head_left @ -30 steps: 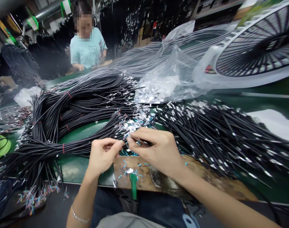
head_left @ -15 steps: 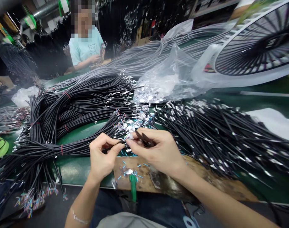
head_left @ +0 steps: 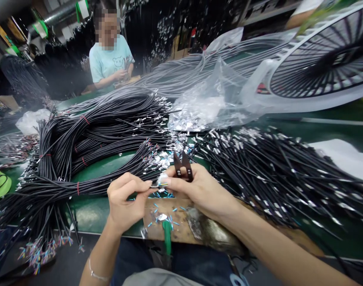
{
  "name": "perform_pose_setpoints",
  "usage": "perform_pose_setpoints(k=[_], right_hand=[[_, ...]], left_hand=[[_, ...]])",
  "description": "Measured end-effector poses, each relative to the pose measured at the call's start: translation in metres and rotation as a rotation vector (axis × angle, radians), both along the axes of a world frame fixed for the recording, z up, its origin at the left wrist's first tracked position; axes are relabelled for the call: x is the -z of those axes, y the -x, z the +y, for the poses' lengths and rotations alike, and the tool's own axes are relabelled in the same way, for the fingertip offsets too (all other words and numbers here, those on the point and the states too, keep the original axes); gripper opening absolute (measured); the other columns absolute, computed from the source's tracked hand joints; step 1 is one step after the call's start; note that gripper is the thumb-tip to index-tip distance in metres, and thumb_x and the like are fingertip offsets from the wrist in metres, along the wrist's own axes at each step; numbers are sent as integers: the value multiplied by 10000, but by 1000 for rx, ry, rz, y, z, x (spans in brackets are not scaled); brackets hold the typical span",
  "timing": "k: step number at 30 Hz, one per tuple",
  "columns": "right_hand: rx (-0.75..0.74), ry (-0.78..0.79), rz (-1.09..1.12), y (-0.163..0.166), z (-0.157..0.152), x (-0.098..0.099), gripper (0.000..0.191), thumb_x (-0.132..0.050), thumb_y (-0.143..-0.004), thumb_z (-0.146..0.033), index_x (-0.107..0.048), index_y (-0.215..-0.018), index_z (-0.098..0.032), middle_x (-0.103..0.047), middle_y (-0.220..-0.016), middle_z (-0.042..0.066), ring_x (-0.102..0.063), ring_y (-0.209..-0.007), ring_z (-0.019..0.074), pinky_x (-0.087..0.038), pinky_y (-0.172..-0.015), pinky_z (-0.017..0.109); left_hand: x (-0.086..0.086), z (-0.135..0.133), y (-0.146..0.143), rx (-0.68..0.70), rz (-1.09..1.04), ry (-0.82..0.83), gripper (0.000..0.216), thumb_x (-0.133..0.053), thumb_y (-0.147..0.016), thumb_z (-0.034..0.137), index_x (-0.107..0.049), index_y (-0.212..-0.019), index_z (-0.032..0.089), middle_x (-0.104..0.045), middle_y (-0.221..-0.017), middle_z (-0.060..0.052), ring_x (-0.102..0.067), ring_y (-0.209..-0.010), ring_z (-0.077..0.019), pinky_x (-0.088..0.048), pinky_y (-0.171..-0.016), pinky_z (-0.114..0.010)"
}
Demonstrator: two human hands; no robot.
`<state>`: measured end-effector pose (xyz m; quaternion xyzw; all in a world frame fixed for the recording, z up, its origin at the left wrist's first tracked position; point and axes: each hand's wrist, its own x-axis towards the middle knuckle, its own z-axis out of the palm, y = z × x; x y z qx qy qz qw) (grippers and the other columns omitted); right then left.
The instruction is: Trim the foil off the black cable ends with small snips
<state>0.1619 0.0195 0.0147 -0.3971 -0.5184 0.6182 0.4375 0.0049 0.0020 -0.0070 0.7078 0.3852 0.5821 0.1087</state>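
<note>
head view: the left hand (head_left: 124,196) is closed in a narrow pinch, thumb against finger, on a cable end (head_left: 155,186), with coloured wires showing at its tip. the right hand (head_left: 196,186) meets it there, thumb and finger drawn together at those wires, and also holds dark snips (head_left: 187,169), blades apart and pointing away from the person; a whitish bit sits at its fingertips, too blurred to make out. the cable end is between the two hands, above the near edge of the green table (head_left: 90,212). just below lies a wooden board (head_left: 153,230) dotted with blue clippings (head_left: 170,218). beyond the hands are silvery scraps (head_left: 163,159); to the left, bundled black cables (head_left: 100,186); to the right, a pile of short cables (head_left: 267,171). farther off stand a clear bag (head_left: 211,107), a fan (head_left: 327,65) and a person in a light blue shirt (head_left: 105,61).
</note>
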Motion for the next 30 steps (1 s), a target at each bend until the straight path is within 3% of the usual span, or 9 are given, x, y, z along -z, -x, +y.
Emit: perform_pose_setpoints(k=[5,10,14,20,30], right_hand=[[34,-199,-126,0,-5,-2,354,-636,-704,-441,-530,-505,-168,-447,-449,-33,-389,-416,73,-337,-381,199],[257,-506,-233,0,-7,4,228,-575,-801,-369,-668,-878,-177,-626,-627,14,-563,-536,124,-467,-487,217],[237,-663,-340,-1,-9,8,187,-525,-854,-245,-684,-951,-222,-690,-789,33,-636,-667,142,-510,-571,223],[173,-700,-339,-1,-10,7,191,-538,-845,-198,-726,-860,-222,-679,-676,20,-621,-605,141,-504,-531,224],[151,-658,-379,-1,-8,7,224,-519,-859,-227,-729,-790,-192,-600,-561,8,-571,-536,134,-446,-474,224]], left_hand=[[-5,-5,1,-87,122,10,195,-589,-815,142,-653,-644,211,-607,-578,7,-573,-519,-117,-463,-492,-250],[-4,-4,6,-187,181,-217,174,-582,-792,69,-665,-726,208,-624,-586,10,-573,-515,-109,-464,-491,-228],[-4,-3,7,-266,257,-198,200,-592,-761,65,-674,-665,220,-631,-537,-2,-584,-476,-129,-472,-469,-236],[-14,-7,6,-248,264,-42,212,-625,-741,127,-645,-551,219,-571,-456,-24,-537,-439,-151,-453,-453,-253],[-12,-6,5,-249,306,-90,202,-617,-735,95,-657,-589,228,-536,-461,-13,-490,-447,-147,-400,-459,-253]])
